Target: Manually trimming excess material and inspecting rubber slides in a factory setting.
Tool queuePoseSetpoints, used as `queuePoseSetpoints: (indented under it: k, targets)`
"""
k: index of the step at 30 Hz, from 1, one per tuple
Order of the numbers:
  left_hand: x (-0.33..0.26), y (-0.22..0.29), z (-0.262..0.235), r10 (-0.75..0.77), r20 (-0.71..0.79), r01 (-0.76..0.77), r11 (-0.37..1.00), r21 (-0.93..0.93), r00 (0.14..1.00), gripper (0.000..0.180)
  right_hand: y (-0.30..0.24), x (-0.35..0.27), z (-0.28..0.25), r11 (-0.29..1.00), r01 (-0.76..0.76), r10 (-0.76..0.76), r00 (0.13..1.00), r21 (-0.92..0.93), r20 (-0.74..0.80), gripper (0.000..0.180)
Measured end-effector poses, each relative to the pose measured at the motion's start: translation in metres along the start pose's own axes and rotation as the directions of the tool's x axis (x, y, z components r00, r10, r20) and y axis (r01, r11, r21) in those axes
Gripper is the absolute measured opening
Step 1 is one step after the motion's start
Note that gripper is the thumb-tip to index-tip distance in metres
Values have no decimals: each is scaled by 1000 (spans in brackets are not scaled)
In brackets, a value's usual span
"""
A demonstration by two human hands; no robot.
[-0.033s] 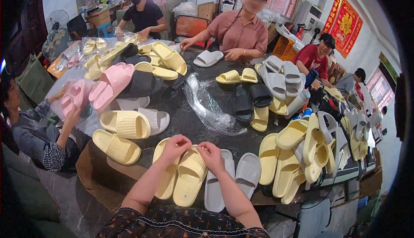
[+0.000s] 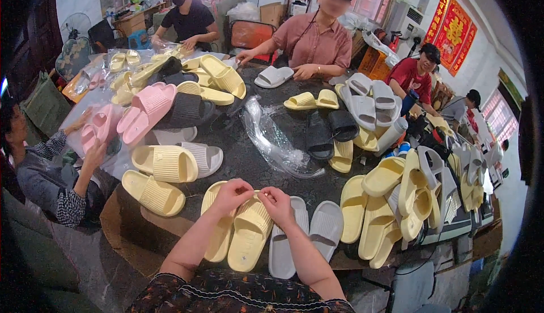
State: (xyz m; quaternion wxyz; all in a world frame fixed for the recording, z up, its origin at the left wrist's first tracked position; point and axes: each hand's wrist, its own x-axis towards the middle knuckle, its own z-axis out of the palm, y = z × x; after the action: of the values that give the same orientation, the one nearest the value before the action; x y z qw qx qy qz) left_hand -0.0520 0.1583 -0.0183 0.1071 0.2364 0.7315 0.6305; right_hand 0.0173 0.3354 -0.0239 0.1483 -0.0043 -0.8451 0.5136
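In front of me a pair of yellow slippers lies side by side, the right yellow slipper (image 2: 247, 242) with its ribbed strap facing up and the left yellow slipper (image 2: 217, 239) partly behind my forearm. Over the strap end of the right one, my left hand (image 2: 233, 195) is closed in a pinch. My right hand (image 2: 276, 205) pinches too, its fingertips almost meeting the left ones. Whatever is between the fingers is too small to make out. A pair of grey slippers sits under and beside my right forearm, the outer grey slipper (image 2: 326, 228) showing best.
Clear plastic bags (image 2: 272, 143) lie mid-table. Yellow slippers (image 2: 164, 164) stand to the left, with a pink slipper (image 2: 148, 111) beyond. More yellow slippers (image 2: 377, 231) pile up at right, near a bottle (image 2: 392, 136). A co-worker at left handles pink slippers (image 2: 96, 128); others work across the table.
My fingertips have drawn very slightly closer together. The slippers have not moved.
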Motion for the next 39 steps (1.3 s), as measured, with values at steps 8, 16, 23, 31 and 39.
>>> queuePoseSetpoints:
  k: [8,16,23,31,39]
  targets:
    - [3,-6,-1,42,-86,-45,999,-31,995,9,7,0,2,992,-80,81,997,98,-7,13]
    - [1,-7,-2,-103,-102,90,988,-125,989,11,1,-1,1,989,-96,97,995,111,-6,14]
    - [3,-9,0,5,-99,-3,1000,18,995,11,16,1,6,974,-134,138,990,180,-12,14]
    - [3,-5,0,-8,-77,4,999,-41,997,10,-4,0,-1,967,-200,205,979,156,-14,18]
    - [-2,-8,3,19,-42,-18,1000,7,999,9,-16,0,-3,980,-161,159,987,114,22,19]
